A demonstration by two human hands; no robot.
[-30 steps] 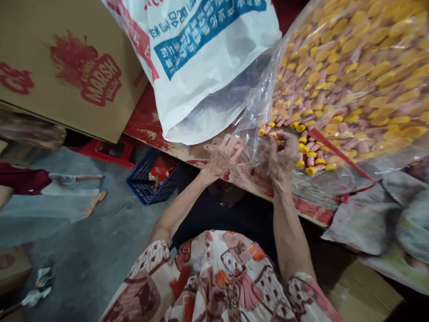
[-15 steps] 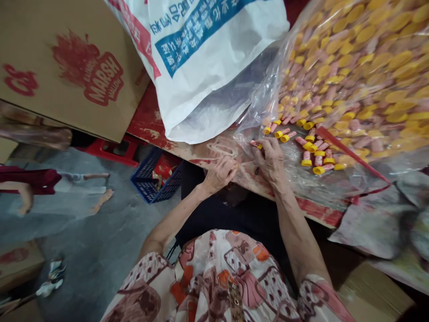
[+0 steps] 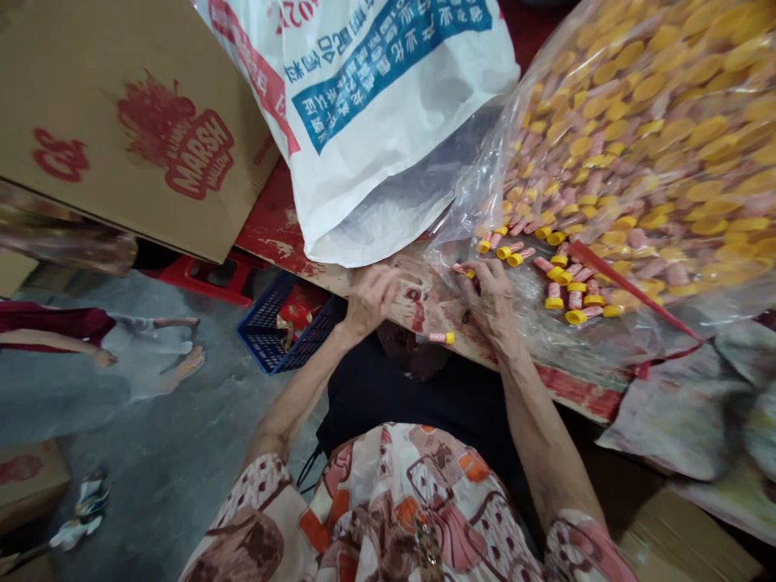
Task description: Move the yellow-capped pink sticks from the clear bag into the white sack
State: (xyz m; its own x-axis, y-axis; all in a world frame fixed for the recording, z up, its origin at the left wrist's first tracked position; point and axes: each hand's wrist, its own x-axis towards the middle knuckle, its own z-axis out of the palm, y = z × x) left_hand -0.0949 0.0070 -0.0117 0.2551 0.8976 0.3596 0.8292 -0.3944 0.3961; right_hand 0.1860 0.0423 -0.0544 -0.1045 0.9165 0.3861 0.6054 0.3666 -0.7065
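My left hand (image 3: 371,299) is over the worn wooden table edge, below the mouth of a white printed sack (image 3: 388,194). Its fingers are loosely stretched and seem to hold nothing. My right hand (image 3: 492,297) has its fingers curled at a small pink-and-white tube with a yellow cap (image 3: 464,271); the fingers partly hide it. Between the hands, another yellow-capped tube (image 3: 440,338) shows at the table's front edge, above my lap; whether it rests there or is in the air I cannot tell. Several loose capped tubes (image 3: 575,295) lie right of my right hand on clear plastic.
A large clear bag (image 3: 655,145) full of yellow-capped tubes covers the right. At the left stand a cardboard box (image 3: 200,73), a red stool (image 3: 209,279) and a blue crate (image 3: 272,335) on the floor. Another person's arm (image 3: 54,335) and leg show at far left.
My left hand has moved left and up toward the sack, and its fingers have loosened. A yellow-capped tube now shows at the table edge. The right hand stays nearly in place.
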